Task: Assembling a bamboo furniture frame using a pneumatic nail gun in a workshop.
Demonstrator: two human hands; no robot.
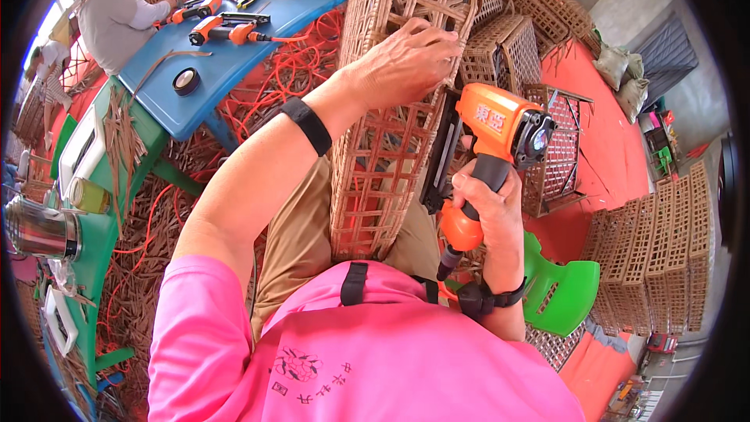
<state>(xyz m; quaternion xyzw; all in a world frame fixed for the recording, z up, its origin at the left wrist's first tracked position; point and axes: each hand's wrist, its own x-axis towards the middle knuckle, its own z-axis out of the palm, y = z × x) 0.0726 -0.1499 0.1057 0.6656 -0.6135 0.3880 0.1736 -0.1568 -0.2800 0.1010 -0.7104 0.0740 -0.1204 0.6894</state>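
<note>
A tall brown woven basket [373, 191] stands upright between my knees, its open lattice side facing up toward me. My left hand [402, 69] lies across its upper part, fingers curled round the strips at the right edge. In my right hand [498, 205] is an orange and black air stapler [494, 119], held by its dark grip. The stapler's long black magazine [442, 152] runs along the basket's right edge, its nose right beside the rim below my left fingers. Whether the nose touches the weave, I cannot tell. My right trigger finger is partly hidden.
Left of me, a blue table [168, 98] bears more orange staplers [223, 31] and a black tape roll [186, 80]. Red air hoses [269, 90] tangle below it. A green chair [558, 285] and stacked baskets [652, 254] stand to my right. Another person [117, 19] sits far left.
</note>
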